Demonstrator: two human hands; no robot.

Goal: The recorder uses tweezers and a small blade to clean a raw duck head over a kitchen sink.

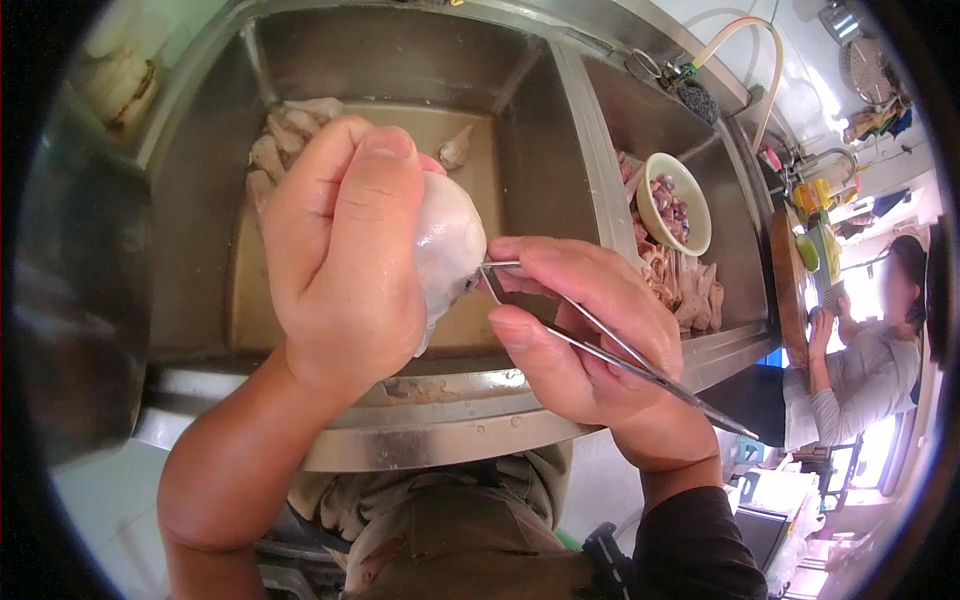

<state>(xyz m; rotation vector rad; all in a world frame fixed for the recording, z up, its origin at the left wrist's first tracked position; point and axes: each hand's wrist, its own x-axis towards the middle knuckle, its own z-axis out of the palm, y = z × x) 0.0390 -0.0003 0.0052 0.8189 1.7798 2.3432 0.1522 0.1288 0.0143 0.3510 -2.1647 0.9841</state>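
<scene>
My left hand [352, 232] grips a pale, wet, skin-on piece of poultry [450, 232] above a stainless steel sink basin [397, 60]. A small dark spot shows on the lower right of its skin. Metal tweezers [622, 358] with bent tips are in my right hand [592, 315], between thumb and fingers. Their tips meet the right edge of the skin, just above the dark spot; whether they pinch anything is too small to tell. Much of the piece is hidden behind my left hand. Below, several poultry pieces [281, 139] lie at the basin's left, and one small piece [455, 148] lies apart.
In the right basin, a cream bowl [701, 214] of reddish giblets rests among several raw poultry pieces [697, 296]. A steel divider [592, 142] separates the basins. A hose [776, 67] arches behind. Farther right, a person [855, 382] works at a wooden board [789, 285].
</scene>
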